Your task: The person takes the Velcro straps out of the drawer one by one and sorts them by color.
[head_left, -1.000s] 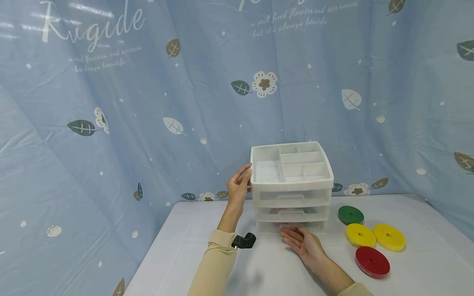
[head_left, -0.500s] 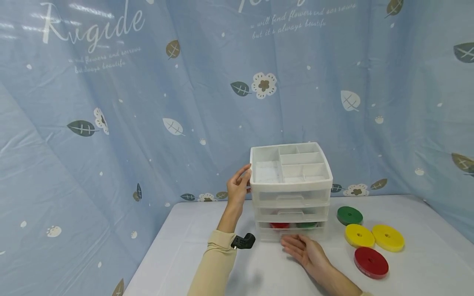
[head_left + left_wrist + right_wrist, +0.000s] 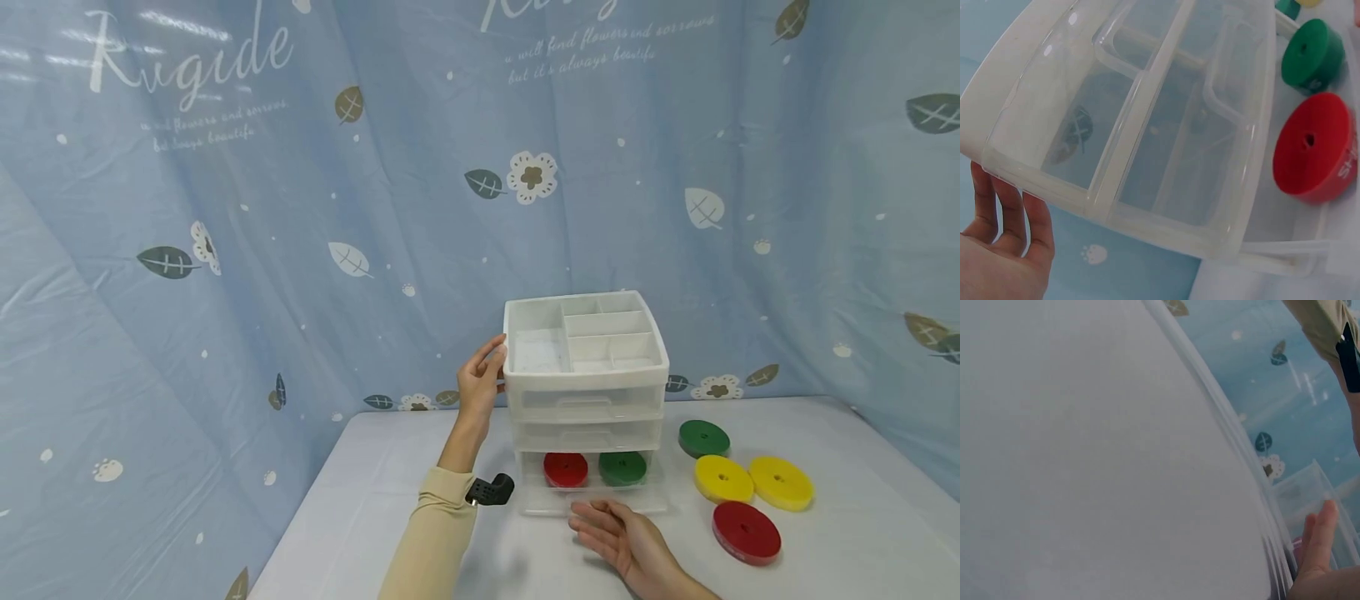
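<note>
A white plastic drawer unit stands on the table, a divided tray on its top. Its clear bottom drawer is pulled out, with a flat red roll of tape and a green roll inside. My left hand rests its fingers on the unit's left side; in the left wrist view those fingers lie extended along the side wall. My right hand is at the middle of the drawer's front, fingertips at the handle. The right wrist view shows its fingers against the clear plastic.
To the right of the unit lie a green roll, two yellow rolls and a red roll on the white table. A blue patterned curtain hangs close behind the unit.
The bottom drawer has come out toward me with my right hand, uncovering the red and green rolls inside. My left hand has stayed at the unit's side.
</note>
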{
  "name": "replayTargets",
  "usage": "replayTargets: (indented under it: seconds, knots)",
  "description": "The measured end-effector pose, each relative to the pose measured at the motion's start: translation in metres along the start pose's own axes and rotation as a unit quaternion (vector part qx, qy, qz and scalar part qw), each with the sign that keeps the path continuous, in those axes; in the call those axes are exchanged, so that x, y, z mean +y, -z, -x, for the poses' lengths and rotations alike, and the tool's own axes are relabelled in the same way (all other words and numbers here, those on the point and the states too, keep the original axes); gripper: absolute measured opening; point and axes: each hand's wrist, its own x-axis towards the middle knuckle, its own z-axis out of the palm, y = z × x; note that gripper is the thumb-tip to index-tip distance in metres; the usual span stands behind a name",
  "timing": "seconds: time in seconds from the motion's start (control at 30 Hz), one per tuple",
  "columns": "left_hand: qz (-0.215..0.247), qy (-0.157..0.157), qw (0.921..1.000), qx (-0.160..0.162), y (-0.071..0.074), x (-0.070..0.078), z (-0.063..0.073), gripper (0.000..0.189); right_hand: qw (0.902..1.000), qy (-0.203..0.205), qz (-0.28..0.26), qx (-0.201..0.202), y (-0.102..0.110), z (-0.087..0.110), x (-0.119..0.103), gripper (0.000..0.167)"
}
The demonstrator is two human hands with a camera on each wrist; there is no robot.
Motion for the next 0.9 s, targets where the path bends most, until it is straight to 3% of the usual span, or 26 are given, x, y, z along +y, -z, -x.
replayTargets:
  seconds: [0.4,0.9]
  knots:
    - [-0.002,0.004,1.0,0.001,0.001,-0.002,0.0,0.034,0.9985,-0.041,-0.026,0.023,-0.008,0.016,0.01,0.047]
    - [0.001,-0.001,1.0,0.003,0.001,-0.002,-0.001,0.033,0.9987,-0.04,-0.024,0.019,-0.009,0.02,0.013,0.049]
